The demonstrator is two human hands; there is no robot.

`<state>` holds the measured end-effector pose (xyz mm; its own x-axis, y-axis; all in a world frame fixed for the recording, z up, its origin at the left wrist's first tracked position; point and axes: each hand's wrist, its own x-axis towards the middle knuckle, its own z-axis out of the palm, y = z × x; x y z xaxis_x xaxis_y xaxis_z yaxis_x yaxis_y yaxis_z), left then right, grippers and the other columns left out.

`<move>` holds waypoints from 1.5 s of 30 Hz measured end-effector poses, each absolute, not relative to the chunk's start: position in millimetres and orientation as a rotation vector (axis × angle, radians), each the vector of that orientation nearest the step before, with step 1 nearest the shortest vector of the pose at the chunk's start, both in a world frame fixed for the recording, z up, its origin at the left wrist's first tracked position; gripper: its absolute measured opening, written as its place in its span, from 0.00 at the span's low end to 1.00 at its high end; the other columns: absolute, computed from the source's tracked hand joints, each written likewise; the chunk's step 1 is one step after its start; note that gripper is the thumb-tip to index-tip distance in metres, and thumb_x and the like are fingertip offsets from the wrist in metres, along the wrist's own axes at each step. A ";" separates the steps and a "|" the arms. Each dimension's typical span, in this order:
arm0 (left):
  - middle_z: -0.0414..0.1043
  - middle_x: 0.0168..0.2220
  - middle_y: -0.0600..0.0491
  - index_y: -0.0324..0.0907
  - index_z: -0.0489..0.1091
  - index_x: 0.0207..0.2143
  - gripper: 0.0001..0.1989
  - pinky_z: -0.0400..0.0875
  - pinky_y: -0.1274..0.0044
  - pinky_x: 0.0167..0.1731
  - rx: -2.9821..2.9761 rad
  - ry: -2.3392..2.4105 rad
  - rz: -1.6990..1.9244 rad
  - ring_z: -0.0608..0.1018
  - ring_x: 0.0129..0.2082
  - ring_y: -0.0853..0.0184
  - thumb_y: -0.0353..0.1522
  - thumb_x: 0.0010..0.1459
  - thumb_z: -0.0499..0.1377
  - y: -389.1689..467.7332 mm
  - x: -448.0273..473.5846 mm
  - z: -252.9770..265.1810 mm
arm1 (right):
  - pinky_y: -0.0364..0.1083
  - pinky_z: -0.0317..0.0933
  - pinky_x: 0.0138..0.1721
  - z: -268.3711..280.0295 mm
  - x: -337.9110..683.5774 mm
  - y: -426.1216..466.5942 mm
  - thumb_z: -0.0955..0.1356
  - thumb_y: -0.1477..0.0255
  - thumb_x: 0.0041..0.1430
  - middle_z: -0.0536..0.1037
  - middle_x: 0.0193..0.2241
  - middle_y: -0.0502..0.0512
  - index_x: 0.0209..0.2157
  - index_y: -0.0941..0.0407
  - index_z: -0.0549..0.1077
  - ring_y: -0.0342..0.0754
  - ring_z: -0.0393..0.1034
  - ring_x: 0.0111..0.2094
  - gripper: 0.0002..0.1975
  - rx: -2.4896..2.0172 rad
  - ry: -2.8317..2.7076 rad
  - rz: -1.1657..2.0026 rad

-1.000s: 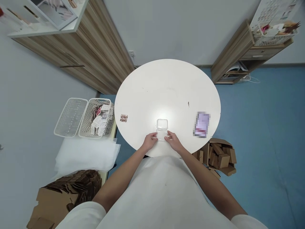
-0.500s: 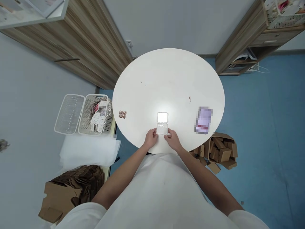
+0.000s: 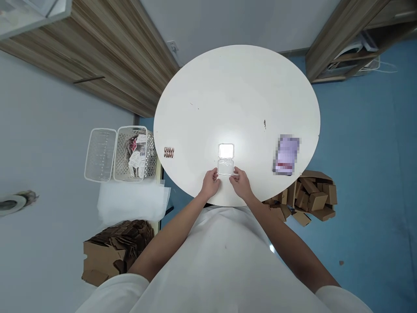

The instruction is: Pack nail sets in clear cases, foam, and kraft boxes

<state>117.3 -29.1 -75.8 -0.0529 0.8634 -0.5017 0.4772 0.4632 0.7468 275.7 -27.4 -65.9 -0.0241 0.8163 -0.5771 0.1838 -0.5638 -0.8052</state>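
A small clear plastic case (image 3: 225, 167) lies unfolded on the white table in front of me, its lid half pointing away and shining brightly. Its near half looks transparent, with faint lines inside. My left hand (image 3: 211, 182) is at the near left corner, fingers curled against the edge. At the near right corner, my right hand (image 3: 241, 183) pinches the side between thumb and fingers. Off to the left on the table is a small set of shiny brown oval pieces (image 3: 169, 152) in two rows.
The round white table (image 3: 241, 87) carries a pixelated purple item (image 3: 286, 155) at right and a small dark piece (image 3: 265, 124). Left of it stand a white basket (image 3: 150, 152) of packets, translucent sheets (image 3: 130, 202) and stacked cardboard (image 3: 104, 261). A carton of small boxes (image 3: 317, 201) sits at right.
My view has shifted, so the table appears higher and larger. Both hands stay by the case; the left hand's fingers have moved slightly up along its side.
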 end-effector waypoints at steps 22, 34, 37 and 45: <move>0.63 0.42 0.46 0.39 0.62 0.46 0.20 0.64 0.72 0.39 1.527 1.852 0.309 0.71 0.36 0.63 0.33 0.49 0.57 32.9 -120.4 -56.8 | 0.52 0.57 0.47 -62.1 93.3 32.8 0.65 0.69 0.47 0.62 0.47 0.57 0.53 0.52 0.56 0.52 0.59 0.47 0.29 -1.862 -1.795 1.461; 0.59 0.42 0.47 0.42 0.56 0.52 0.31 0.64 0.75 0.34 1.696 1.692 0.202 0.70 0.39 0.60 0.26 0.44 0.61 85.2 -132.4 -70.4 | 0.52 0.55 0.43 -81.8 21.6 84.1 0.69 0.71 0.45 0.61 0.42 0.57 0.54 0.49 0.55 0.55 0.58 0.44 0.34 -1.971 -2.073 1.016; 0.59 0.44 0.47 0.42 0.57 0.49 0.29 0.64 0.75 0.34 1.704 1.689 0.209 0.70 0.40 0.61 0.26 0.44 0.61 84.4 -132.8 -72.7 | 0.52 0.55 0.43 -80.8 21.1 82.5 0.69 0.72 0.44 0.61 0.43 0.57 0.53 0.49 0.57 0.54 0.59 0.44 0.33 -1.993 -2.063 1.002; 0.60 0.45 0.46 0.42 0.54 0.52 0.30 0.64 0.73 0.38 1.743 1.633 0.309 0.68 0.45 0.60 0.25 0.47 0.59 75.4 -129.8 -70.0 | 0.54 0.54 0.45 -72.4 20.7 72.6 0.66 0.73 0.49 0.67 0.43 0.57 0.53 0.51 0.56 0.54 0.61 0.44 0.29 -1.963 -2.082 0.986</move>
